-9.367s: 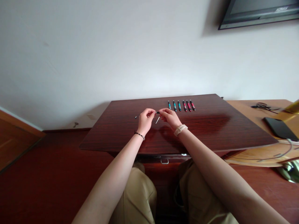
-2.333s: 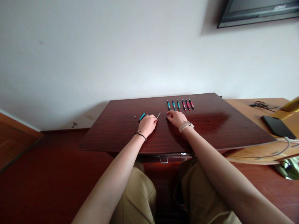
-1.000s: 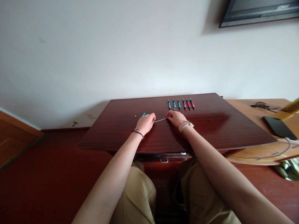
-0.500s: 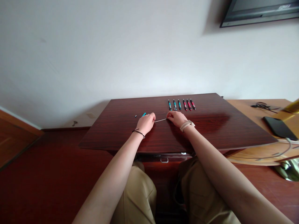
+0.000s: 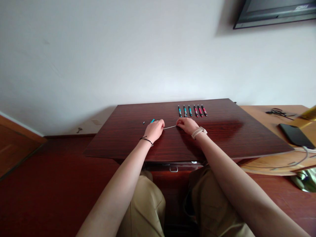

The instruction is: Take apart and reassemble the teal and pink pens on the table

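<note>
Over the middle of the dark wooden table, a thin pale pen refill point(image 5: 170, 127) stretches between my two hands. My left hand point(image 5: 156, 128) has its fingers closed around the refill's left end. At the other end, my right hand point(image 5: 186, 125) pinches it with thumb and fingers. Just beyond my left hand lies a teal pen barrel point(image 5: 152, 120), partly hidden by the hand. A tiny dark and pale piece point(image 5: 144, 122) rests to its left. Small dark parts point(image 5: 185, 115) show past my right fingers; their kind is unclear.
Toward the table's back, three teal pens point(image 5: 185, 110) and three red pens point(image 5: 199, 111) lie in a row. A wooden cabinet point(image 5: 259, 118) on the right carries a black phone point(image 5: 295, 135) and a coiled black cable point(image 5: 278, 112). A screen point(image 5: 276, 13) hangs on the wall.
Almost nothing differs: both hands keep their places on the refill. The view has shifted very slightly.
</note>
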Demonstrator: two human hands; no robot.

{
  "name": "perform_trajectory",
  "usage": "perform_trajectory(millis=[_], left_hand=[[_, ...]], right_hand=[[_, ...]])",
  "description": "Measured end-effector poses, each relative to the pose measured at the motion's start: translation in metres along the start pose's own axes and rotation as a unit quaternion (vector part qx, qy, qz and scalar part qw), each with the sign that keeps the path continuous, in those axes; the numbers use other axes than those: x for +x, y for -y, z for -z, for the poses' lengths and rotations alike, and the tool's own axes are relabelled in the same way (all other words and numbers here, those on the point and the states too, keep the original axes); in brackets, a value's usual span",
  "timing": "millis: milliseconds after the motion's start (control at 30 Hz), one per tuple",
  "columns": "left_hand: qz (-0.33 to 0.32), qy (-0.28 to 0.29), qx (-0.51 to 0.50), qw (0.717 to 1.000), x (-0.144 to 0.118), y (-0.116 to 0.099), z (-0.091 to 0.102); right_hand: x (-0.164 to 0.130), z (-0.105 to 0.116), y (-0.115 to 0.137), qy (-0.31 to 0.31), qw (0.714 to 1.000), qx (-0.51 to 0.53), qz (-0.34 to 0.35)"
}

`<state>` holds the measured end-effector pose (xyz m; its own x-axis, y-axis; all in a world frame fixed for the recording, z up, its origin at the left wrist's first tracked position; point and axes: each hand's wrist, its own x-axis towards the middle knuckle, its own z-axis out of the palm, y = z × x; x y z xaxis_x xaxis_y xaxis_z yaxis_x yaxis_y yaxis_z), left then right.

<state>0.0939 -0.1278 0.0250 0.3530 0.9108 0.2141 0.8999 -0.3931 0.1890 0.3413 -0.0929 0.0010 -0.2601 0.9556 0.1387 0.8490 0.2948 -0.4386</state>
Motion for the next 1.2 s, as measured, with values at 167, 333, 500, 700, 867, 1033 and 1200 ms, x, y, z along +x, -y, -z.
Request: perform_trajectory(millis=[167,333,500,700,867,1033,1200], left_hand=[[-0.016,-0.003,-0.007,1.000,0.001,-0.001,-0.001],[-0.015,-0.002,-0.007,1.000,0.002,-0.004,-0.002],[-0.015,0.001,-0.004,1.000,0.002,-0.005,-0.002],[-0.014,0.002,0.010,1.000,0.003,-0.008,-0.002],[-0.010,0.006,0.010,1.000,0.004,-0.009,-0.002],[-0.017,0.003,-0.005,1.000,0.004,-0.008,-0.003],[-0.026,-0.003,-0.017,1.000,0.002,-0.006,-0.003]], right_hand=[[-0.001,-0.001,0.006,-0.002,1.000,0.001,0.006],[-0.003,-0.001,0.019,0.000,1.000,-0.004,0.023],[-0.005,-0.003,0.031,-0.002,0.999,-0.009,0.051],[-0.006,-0.013,0.041,-0.002,0.995,0.000,0.100],[-0.007,-0.012,0.047,-0.023,0.986,0.068,0.149],[-0.007,0.007,0.037,-0.188,0.968,0.143,0.088],[-0.002,0.016,0.009,-0.241,0.961,0.132,-0.040]])
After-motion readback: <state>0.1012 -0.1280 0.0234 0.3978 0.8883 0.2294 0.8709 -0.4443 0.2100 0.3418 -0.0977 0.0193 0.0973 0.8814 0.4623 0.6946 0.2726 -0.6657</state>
